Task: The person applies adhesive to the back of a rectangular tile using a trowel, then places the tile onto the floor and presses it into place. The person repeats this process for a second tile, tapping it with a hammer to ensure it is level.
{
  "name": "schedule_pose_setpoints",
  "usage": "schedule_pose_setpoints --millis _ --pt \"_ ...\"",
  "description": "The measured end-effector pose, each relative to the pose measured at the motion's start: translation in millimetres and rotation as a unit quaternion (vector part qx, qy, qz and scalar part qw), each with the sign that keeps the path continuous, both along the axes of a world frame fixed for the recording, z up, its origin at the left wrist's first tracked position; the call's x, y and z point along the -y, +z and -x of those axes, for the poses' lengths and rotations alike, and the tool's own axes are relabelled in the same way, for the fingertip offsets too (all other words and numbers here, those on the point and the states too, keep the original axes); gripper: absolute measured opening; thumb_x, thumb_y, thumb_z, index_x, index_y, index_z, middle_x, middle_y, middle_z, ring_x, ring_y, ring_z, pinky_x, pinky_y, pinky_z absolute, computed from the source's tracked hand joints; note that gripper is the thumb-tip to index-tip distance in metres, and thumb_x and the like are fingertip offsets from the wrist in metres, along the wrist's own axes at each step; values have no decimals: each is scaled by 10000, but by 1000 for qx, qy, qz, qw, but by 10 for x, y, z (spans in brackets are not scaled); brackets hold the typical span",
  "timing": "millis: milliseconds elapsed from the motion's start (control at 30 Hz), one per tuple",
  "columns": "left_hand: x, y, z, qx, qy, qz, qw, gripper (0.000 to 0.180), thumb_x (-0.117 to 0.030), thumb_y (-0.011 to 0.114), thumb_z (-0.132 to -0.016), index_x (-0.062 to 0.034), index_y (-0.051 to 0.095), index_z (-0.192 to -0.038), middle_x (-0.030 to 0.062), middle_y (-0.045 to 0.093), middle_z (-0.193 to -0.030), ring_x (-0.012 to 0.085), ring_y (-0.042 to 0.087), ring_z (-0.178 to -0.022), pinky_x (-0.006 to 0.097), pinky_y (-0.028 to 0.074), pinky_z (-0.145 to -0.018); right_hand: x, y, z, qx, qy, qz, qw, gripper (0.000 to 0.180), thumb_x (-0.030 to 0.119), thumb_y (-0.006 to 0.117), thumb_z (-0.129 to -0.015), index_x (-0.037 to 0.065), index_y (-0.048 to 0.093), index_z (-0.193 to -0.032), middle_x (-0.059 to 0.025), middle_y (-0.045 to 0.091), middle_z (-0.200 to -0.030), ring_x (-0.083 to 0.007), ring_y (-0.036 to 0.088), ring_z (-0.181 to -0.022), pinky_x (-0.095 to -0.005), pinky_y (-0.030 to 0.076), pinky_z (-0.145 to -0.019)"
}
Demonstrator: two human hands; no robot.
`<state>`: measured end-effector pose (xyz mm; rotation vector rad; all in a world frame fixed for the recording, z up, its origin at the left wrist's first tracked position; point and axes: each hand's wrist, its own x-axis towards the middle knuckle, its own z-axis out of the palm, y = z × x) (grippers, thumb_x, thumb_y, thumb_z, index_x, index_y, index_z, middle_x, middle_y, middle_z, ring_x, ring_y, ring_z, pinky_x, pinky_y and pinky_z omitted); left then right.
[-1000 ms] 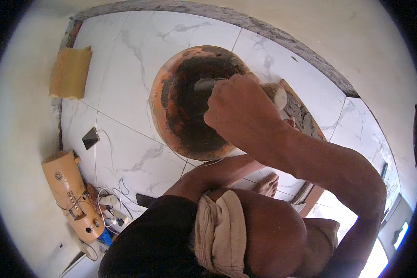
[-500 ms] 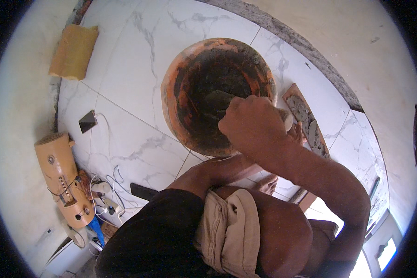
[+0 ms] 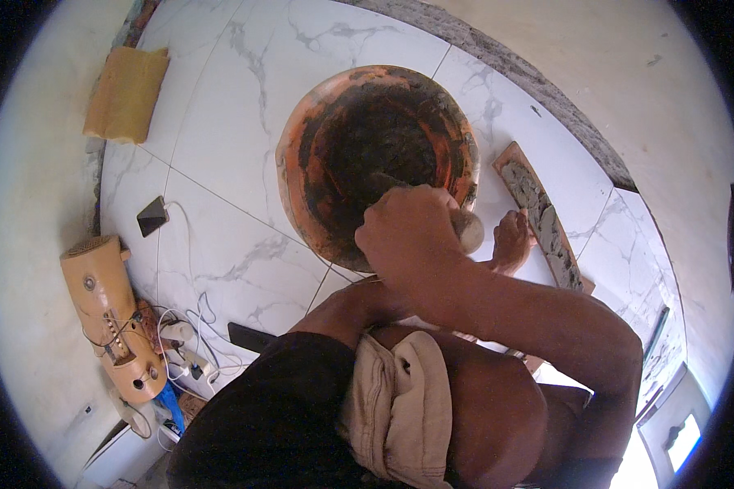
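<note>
A round orange basin, its inside smeared dark, holds wet grey mortar. My right hand is closed in a fist round the handle of a trowel; its pale butt end sticks out beside the fist, and the blade, mostly hidden, dips into the basin. Crossing beneath my right arm, my left hand reaches past the basin's near right side. Its fingers are curled at the near edge of a narrow reddish-brown tile strip, which carries a lumpy layer of grey mortar.
White marbled floor tiles surround the basin. A curved yellowish piece lies by the left wall. Below it are a phone on a white cable, a tan cylindrical wooden object with wires, and a dark flat object. A rough wall edge runs along the far right.
My right fist and the trowel have drawn back toward me and slightly left, showing more of the mortar. More of my left hand now shows beside the strip.
</note>
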<state>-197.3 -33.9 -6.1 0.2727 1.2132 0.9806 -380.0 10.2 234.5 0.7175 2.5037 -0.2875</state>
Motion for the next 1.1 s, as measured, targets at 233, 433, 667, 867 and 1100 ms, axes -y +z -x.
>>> schedule_pose_setpoints --millis 233,433,667,867,1100 --pt "13 -5 -3 11 -3 -1 1000 341 -356 483 -1061 -23 543 -1009 104 670 -875 192 701 -779 307 573 -656 -258 137 -132 -77 8 77 994 151 159 712 -814 52 773 -901 -139 726 -839 -295 745 -825 -445 609 -677" --pt "32 -15 80 16 -6 -3 1000 324 -332 488 -1059 -12 545 -1054 116 674 -912 204 704 -804 314 586 -688 -542 5 -427 -179 -57 52 981 226 227 706 -855 9 731 -908 -170 710 -829 -344 737 -797 -441 605 -712" --pt "73 -2 -42 38 -38 -35 998 313 -304 494 -1056 1 548 -1106 130 678 -955 218 707 -832 322 600 -725 -1069 30 -1005 -177 -86 226 954 326 318 690 -891 1 718 -822 -138 663 -658 -263 637 -572 -445 510 -584" --pt "30 -490 240 79 -27 -57 995 333 -269 515 -1045 14 535 -1218 148 673 -1058 239 702 -909 343 609 -820 -928 296 -2136 -255 -238 319 881 331 373 688 -932 55 779 -948 -44 638 -599 -113 512 -491 -328 398 -467" --pt "49 32 273 105 -35 1 994 391 -330 516 -1040 6 498 -1239 138 610 -1180 266 638 -1040 425 541 -962 677 84 -3973 -294 -458 96 833 311 292 770 -874 18 769 -1021 -91 717 -779 -138 605 -615 -339 456 -542"
